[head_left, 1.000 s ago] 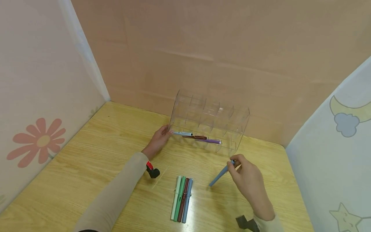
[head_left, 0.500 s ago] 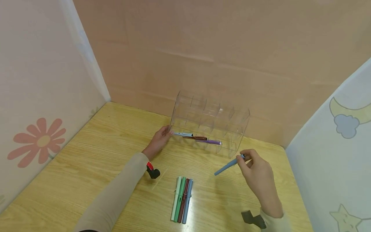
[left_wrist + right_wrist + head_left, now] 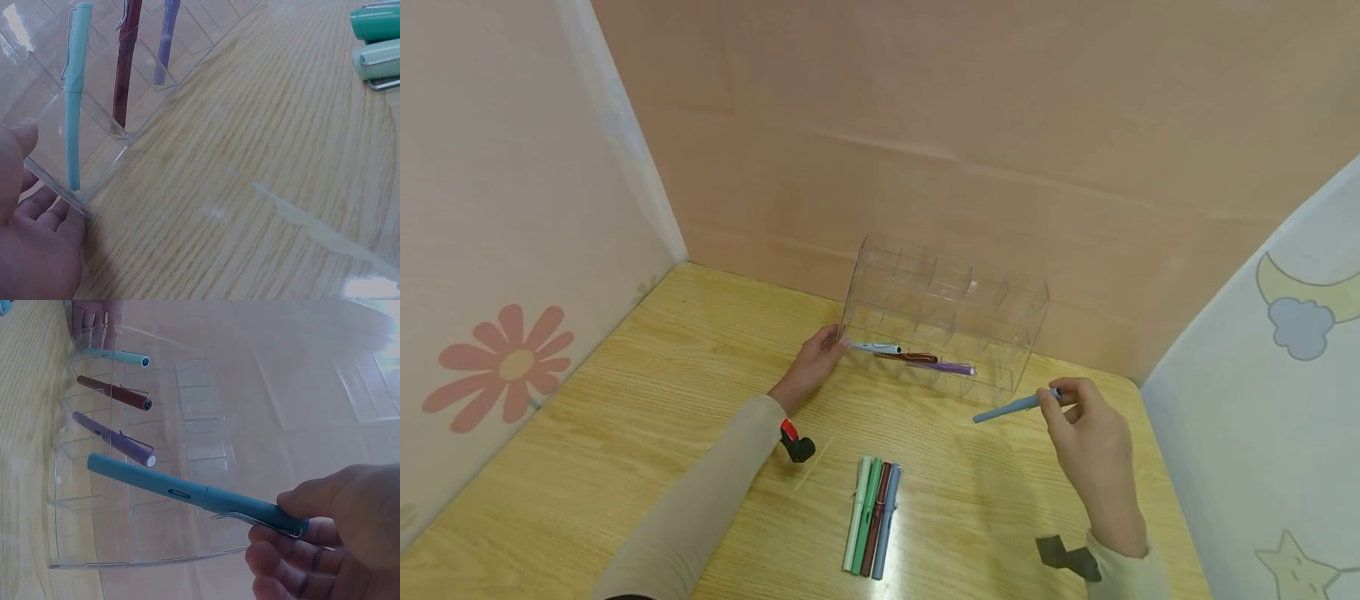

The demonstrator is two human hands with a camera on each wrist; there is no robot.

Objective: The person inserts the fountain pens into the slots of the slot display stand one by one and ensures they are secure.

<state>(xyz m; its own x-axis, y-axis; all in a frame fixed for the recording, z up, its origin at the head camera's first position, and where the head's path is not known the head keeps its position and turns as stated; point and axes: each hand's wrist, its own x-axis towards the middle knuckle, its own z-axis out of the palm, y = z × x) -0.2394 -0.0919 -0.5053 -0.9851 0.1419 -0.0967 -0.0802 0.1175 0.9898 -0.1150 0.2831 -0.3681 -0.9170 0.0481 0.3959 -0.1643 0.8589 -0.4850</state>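
Note:
A clear plastic pen rack (image 3: 951, 317) with rows of compartments stands at the back of the table. My left hand (image 3: 812, 362) holds its left end, thumb on one side of the panel and fingers on the other. A pale blue pen (image 3: 74, 94), a dark red pen (image 3: 119, 394) and a purple pen (image 3: 115, 439) sit in its lowest row. My right hand (image 3: 1093, 442) pinches a blue pen (image 3: 169, 487) by its clip end, in the air just in front of the rack's right end. The blue pen's free end points left.
Several pens lie side by side at the front of the wooden table (image 3: 737, 508): a pale green pen (image 3: 857, 517), a green pen (image 3: 867, 517), a dark red one and a blue-grey pen (image 3: 887, 523). An orange-brown backdrop (image 3: 925, 125) rises behind the rack.
My right hand has moved to the right and slightly toward the back with the blue pen, which has turned nearer to level. My left hand and the rack have stayed in place.

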